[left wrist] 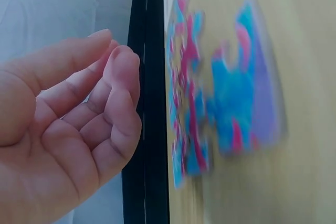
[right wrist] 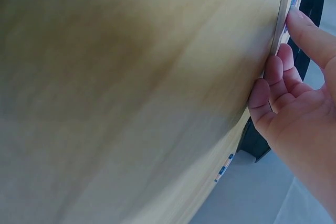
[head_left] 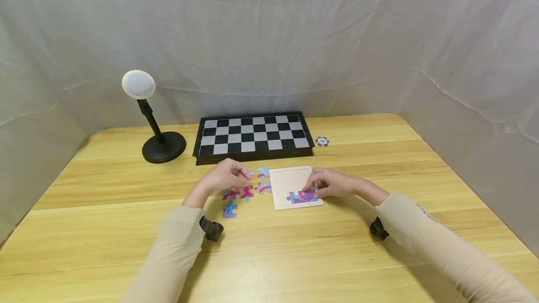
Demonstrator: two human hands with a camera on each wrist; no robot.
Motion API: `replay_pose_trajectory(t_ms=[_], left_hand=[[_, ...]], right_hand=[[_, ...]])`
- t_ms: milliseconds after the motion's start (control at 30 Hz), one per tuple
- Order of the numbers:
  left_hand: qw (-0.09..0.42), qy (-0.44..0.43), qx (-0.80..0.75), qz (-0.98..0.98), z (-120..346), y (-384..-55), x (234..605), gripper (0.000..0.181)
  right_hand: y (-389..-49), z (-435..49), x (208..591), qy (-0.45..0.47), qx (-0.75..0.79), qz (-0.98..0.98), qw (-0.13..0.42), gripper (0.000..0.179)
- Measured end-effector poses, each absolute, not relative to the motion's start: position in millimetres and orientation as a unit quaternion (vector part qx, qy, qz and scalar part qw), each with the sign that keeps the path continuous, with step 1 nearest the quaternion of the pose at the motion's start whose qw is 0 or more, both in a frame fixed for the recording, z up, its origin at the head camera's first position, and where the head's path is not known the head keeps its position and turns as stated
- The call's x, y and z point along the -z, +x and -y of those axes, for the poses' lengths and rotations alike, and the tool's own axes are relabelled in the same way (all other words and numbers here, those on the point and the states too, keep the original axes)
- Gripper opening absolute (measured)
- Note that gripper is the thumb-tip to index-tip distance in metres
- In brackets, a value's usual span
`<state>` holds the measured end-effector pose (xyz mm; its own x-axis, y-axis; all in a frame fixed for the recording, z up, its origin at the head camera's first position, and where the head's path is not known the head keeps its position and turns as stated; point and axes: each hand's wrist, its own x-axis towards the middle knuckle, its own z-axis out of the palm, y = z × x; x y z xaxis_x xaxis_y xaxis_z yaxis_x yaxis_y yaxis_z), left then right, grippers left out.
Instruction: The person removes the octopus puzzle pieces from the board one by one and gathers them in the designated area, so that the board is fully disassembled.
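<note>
In the head view, my left hand hovers over several loose jigsaw pieces in pink and blue. The left wrist view shows that hand with loosely bent fingers and nothing held between thumb and fingertips; a blurred blue jigsaw piece lies nearest that camera. My right hand is at a square wooden puzzle tray, touching the jigsaw pieces that lie along its near edge. In the right wrist view the thumb rests on the printed surface, and the other fingers bend beside the tray's rim.
Behind the tray stands a black-framed checkered board, with a poker chip to its right. A round white lamp-like disc on a black stand is at the back left. Pale cloth hangs behind the wooden table.
</note>
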<state>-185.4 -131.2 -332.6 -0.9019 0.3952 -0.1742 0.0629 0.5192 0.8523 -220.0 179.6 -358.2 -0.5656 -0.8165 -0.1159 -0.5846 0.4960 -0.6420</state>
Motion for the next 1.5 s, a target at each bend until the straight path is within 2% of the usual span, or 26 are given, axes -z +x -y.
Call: replay_pose_trajectory(t_ms=[333, 767, 967, 1500], left_hand=[[0.164, 0.142, -0.468, -0.857, 100.3, -191.6, 330.7, 0.011], [0.176, 0.166, -0.450, -0.860, 65.0, -194.9, 333.4, 0.011], [0.201, 0.186, -0.443, -0.854, 50.7, -196.0, 334.8, 0.013], [0.260, 0.175, -0.407, -0.858, 38.3, -201.0, 345.1, 0.010]], right_hand=[[-218.9, -181.3, 359.4, -0.416, 0.279, -0.840, 0.207, 0.022], [-220.8, -181.6, 360.6, -0.409, 0.281, -0.843, 0.209, 0.022], [-221.2, -181.3, 360.7, -0.409, 0.283, -0.842, 0.209, 0.021], [-221.5, -179.7, 359.2, -0.412, 0.278, -0.843, 0.205, 0.019]])
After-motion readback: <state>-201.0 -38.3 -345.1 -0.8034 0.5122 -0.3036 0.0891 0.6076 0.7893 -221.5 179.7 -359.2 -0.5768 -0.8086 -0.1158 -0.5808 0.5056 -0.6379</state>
